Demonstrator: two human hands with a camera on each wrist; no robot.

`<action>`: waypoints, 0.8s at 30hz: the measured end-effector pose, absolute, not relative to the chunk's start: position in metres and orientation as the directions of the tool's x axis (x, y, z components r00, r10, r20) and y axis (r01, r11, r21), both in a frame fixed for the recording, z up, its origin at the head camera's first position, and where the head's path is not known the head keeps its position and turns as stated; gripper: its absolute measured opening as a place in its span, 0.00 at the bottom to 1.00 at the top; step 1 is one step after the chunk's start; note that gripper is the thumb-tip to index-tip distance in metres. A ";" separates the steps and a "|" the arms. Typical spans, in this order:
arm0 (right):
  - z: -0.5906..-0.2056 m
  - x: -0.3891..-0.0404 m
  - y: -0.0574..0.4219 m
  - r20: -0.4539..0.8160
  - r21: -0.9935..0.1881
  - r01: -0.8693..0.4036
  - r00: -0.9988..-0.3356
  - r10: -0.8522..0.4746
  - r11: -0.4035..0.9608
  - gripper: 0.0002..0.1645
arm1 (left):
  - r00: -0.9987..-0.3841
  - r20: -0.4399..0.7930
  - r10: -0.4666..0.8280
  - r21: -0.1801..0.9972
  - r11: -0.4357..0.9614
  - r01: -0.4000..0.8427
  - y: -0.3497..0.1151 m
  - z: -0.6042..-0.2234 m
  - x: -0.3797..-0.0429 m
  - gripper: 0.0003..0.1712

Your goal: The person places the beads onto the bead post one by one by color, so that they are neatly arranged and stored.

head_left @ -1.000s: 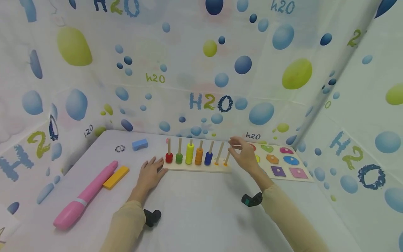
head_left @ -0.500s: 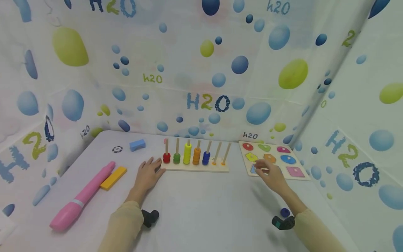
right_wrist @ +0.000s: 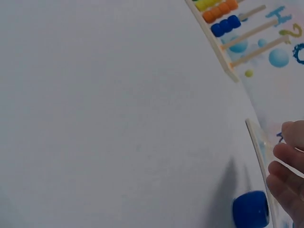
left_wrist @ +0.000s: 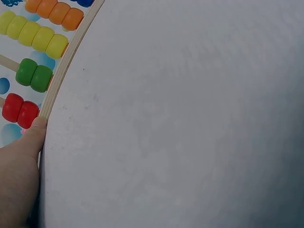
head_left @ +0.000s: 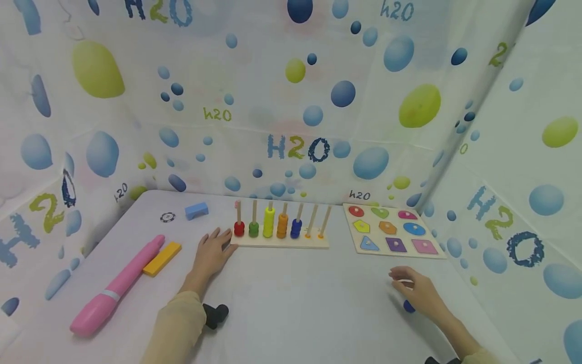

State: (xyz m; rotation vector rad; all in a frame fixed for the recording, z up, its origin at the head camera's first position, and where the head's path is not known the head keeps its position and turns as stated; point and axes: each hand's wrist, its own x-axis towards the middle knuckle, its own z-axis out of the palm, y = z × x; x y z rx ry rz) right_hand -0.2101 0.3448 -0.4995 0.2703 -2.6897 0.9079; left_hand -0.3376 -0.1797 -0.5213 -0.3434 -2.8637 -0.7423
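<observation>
In the head view my left hand (head_left: 212,257) rests at the left end of a wooden bead stacker (head_left: 279,241), its thumb touching the front corner beside the red beads (left_wrist: 20,110). The fingers lie extended past that end. Red, green, yellow, orange and blue beads sit on upright pegs; the two rightmost pegs (head_left: 324,221) carry none. My right hand (head_left: 420,292) hovers over the table at the right, fingers loosely bent and holding nothing. Just below it lies a loose blue bead (head_left: 408,306), partly covered by the hand; the right wrist view shows this blue bead (right_wrist: 250,209) beside the fingers.
A shape puzzle board (head_left: 394,230) lies at the back right. On the left are a pink baton-like object (head_left: 119,284), a yellow block (head_left: 162,259), a blue block (head_left: 196,211) and a chip-like disc (head_left: 167,217). A patterned curtain (head_left: 254,76) stands behind the table.
My right hand has moved from the rightmost pegs, across the puzzle board, down and right to the loose blue bead. My left hand stays at the stacker's end. The head view has shifted slightly.
</observation>
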 end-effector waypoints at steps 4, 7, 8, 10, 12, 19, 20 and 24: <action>-0.507 -0.192 0.354 0.281 -0.574 -0.186 -0.960 -0.022 0.798 0.14 | -0.958 0.220 0.184 0.459 0.847 0.268 -0.179 -0.521 -0.337 0.33; -0.510 -0.182 0.360 0.305 -0.575 -0.193 -0.952 -0.010 0.795 0.14 | -0.957 0.224 0.183 0.460 0.846 0.269 -0.179 -0.521 -0.337 0.33; -0.511 -0.179 0.361 0.317 -0.575 -0.203 -0.948 -0.012 0.792 0.15 | -0.957 0.226 0.181 0.461 0.846 0.269 -0.179 -0.521 -0.337 0.33; -0.512 -0.174 0.363 0.339 -0.571 -0.230 -0.940 -0.029 0.788 0.17 | -0.957 0.227 0.180 0.461 0.846 0.268 -0.180 -0.521 -0.337 0.33; -0.514 -0.169 0.365 0.353 -0.557 -0.252 -0.934 -0.048 0.791 0.19 | -0.957 0.228 0.180 0.462 0.845 0.269 -0.180 -0.521 -0.338 0.33; -0.520 -0.163 0.367 0.386 -0.509 -0.269 -0.921 -0.063 0.818 0.25 | -0.955 0.233 0.185 0.471 0.837 0.278 -0.181 -0.522 -0.338 0.33; -0.521 -0.163 0.368 0.393 -0.502 -0.272 -0.917 -0.064 0.821 0.25 | -0.954 0.236 0.186 0.472 0.836 0.280 -0.181 -0.522 -0.338 0.33; -0.521 -0.168 0.369 0.412 -0.485 -0.277 -0.909 -0.063 0.830 0.24 | -0.951 0.243 0.191 0.470 0.834 0.288 -0.180 -0.521 -0.337 0.33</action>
